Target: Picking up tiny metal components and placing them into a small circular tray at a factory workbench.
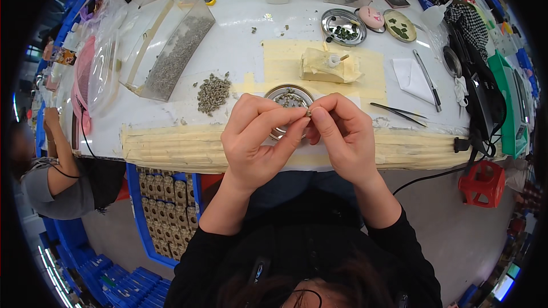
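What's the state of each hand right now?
Left hand: closed, pinching a small part, mostly hidden.
Right hand: closed, pinching the same small part.

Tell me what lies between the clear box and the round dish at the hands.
The head view shows a pile of small grey pieces between the box and the dish, with part of the left hand nearer the dish.

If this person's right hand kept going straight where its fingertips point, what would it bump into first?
The right hand would most likely meet the left hand, whose fingertips are right opposite, at the same tiny piece. Exact depth is hard to judge from this view.
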A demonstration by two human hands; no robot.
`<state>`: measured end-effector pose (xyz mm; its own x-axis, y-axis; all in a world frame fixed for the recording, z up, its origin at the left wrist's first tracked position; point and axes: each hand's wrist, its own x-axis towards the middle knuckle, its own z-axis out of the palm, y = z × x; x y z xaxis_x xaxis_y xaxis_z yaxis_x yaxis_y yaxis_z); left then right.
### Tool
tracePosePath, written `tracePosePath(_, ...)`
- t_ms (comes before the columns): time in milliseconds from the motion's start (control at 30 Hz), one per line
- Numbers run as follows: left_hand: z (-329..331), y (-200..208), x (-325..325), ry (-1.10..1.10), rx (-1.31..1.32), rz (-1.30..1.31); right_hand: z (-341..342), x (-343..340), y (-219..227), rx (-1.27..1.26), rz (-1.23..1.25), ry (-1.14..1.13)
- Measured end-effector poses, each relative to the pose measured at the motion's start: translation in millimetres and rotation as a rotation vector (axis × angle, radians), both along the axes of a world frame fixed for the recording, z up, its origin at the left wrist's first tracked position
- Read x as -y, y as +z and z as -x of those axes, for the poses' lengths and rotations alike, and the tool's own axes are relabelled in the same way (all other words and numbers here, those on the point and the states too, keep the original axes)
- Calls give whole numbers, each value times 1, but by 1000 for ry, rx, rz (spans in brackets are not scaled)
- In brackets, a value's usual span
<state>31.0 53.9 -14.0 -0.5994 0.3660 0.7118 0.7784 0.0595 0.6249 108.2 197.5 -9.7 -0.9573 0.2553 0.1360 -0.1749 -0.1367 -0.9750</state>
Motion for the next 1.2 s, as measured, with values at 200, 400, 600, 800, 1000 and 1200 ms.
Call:
tracePosePath(200, -1, 1, 0, 35, -12, -3, 0, 1, 0, -20, -48, -61)
tracePosePath(400, -2, -2, -1, 110, -31, -12, -1, 0, -1, -73, -108, -79)
tracePosePath(600, -1, -1, -2, 85, -56, -7, 0, 1, 1, -33, -54, -36)
tracePosePath(800, -1, 0, -2, 78, -72, -3, 0, 0, 1, 7, 41, 30)
tracePosePath(1000, -2, 1, -1, 82, -68, 2, 0, 1, 2, -11, 9, -44)
tracePosePath(1200, -1, -2, -2, 102, -57, -5, 0, 0, 1, -30, -40, -43)
